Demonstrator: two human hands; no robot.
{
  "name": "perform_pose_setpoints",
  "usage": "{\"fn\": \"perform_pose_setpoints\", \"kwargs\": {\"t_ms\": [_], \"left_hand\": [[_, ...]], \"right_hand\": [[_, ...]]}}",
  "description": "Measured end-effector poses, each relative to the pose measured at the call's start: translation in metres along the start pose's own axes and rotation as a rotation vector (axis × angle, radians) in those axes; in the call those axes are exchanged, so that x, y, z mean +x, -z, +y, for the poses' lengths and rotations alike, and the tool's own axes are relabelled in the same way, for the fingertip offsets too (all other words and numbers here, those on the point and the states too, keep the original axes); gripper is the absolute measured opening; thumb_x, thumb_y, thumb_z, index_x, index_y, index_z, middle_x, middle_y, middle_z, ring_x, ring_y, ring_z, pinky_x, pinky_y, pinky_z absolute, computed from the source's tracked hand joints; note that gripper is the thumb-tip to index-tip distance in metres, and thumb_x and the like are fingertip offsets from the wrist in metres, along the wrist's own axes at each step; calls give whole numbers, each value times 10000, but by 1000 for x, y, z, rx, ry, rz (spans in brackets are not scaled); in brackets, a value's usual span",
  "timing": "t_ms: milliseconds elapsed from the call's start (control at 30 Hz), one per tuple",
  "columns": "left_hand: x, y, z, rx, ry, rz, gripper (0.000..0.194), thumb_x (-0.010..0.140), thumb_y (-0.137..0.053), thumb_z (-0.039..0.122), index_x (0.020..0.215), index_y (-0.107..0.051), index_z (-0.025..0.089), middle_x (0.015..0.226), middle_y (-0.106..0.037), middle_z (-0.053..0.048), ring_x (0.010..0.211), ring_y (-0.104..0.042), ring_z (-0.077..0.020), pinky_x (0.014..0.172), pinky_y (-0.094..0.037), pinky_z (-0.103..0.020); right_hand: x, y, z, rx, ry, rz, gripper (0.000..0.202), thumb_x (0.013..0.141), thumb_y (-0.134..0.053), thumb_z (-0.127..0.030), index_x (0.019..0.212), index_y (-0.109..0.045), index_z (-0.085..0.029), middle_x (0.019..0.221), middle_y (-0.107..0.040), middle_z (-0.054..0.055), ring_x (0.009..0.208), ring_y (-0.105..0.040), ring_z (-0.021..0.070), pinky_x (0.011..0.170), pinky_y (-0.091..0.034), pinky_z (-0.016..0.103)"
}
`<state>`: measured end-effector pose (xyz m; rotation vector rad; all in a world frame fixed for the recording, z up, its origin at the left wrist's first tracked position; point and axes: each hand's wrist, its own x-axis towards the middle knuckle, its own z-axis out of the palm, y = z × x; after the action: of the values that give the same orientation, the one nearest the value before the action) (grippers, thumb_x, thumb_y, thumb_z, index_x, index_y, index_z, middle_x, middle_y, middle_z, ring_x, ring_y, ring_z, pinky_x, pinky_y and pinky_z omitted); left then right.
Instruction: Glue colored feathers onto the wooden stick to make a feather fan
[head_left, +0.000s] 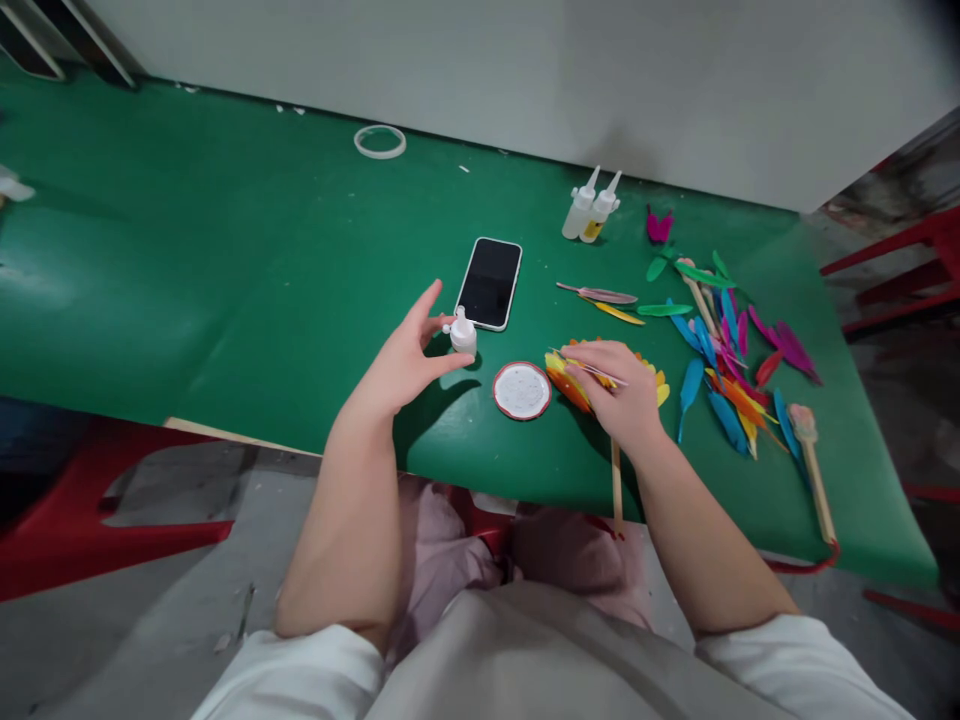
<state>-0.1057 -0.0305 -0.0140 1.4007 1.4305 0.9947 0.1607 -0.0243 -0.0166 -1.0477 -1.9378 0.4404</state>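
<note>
My left hand (409,355) is at a small white bottle (463,335), thumb and fingers around it, just below a black-screened phone (491,282). Slim tweezers (604,376) are pinched in my right hand (624,392), which rests over a yellow and orange feathered piece (571,385). A wooden stick (617,485) extends from under this hand toward the table's front edge. Between my hands lies a round white lid with a red rim (522,391). Part of the feathered piece is hidden by my right hand.
Two white nozzle bottles (589,212) stand near the wall. Loose coloured feathers (724,350) spread over the right side of the green table (247,250), with another wooden stick (817,480). A white ring (380,142) lies at the back. Red chairs (150,530) stand around.
</note>
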Motion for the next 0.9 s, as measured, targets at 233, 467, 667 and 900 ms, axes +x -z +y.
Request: {"fn": "perform_pose_setpoints", "kwargs": {"t_ms": [233,467,667,900], "left_hand": [[-1,-1,1,112,-17,46,914,675,-760,239,1452,-278,267,1193,-622,-71,1205,-531,-244,1099,-328,-447],[-4,-2,3,180,-26,31,889,689,-751,255,1448,-288,290,1233,-595,-61,1239,-493,-255,1102,-319,-459],[-3,-1,0,185,-84,33,875,694,-748,266,1443,-298,295,1235,-594,-54,1203,-518,-247,1094,-332,-449],[-3,1,0,158,-76,45,884,684,-759,272,1441,-301,278,1205,-615,-69,1198,-520,-247,1072,-344,-434]], "right_hand": [[-2,2,0,15,-98,-33,146,845,-586,-221,808,-726,-243,840,-753,10,796,-691,180,736,-553,337],[-2,0,3,-15,18,-126,125,854,-589,-234,869,-712,-249,841,-747,21,774,-686,192,716,-554,363],[-4,2,5,-25,113,-273,122,855,-595,-219,923,-693,-249,855,-743,32,776,-683,192,714,-556,369],[-4,1,7,-63,146,-294,124,864,-582,-214,927,-687,-233,852,-743,42,781,-686,191,729,-552,365]]}}
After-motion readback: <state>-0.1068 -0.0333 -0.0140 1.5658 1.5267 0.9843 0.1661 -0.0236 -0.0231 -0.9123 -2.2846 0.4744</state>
